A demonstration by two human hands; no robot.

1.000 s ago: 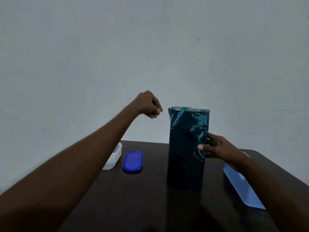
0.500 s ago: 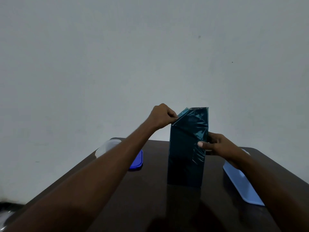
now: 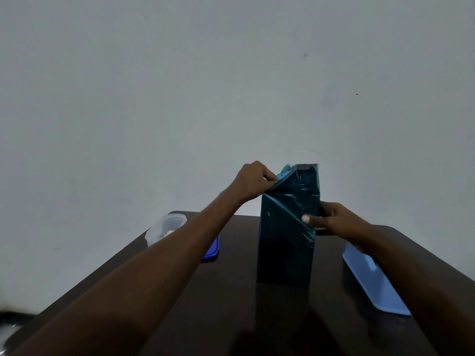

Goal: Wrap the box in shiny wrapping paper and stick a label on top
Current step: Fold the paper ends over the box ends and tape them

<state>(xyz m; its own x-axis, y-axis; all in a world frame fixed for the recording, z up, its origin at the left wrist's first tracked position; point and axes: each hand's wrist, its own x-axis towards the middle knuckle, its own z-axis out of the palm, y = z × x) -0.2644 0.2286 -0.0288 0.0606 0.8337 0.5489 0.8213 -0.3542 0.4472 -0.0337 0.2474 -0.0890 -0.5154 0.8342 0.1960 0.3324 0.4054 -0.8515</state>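
Observation:
A tall box (image 3: 285, 242) stands upright at the middle of the dark table, covered in shiny dark teal wrapping paper (image 3: 299, 186). My left hand (image 3: 253, 179) pinches the paper's upper left edge and presses it inward into a slanted fold. My right hand (image 3: 334, 219) grips the box's right side about halfway up, thumb on the front face. No label shows in this view.
The dark brown table (image 3: 231, 317) has a clear plastic container (image 3: 167, 227) at the far left and a blue lid (image 3: 213, 250) beside it, mostly behind my left forearm. A light blue tray (image 3: 372, 281) lies to the right. A plain grey wall stands behind.
My left hand came down from above and to the left onto the paper's top left corner and folded it inward. My right hand stayed on the box's side.

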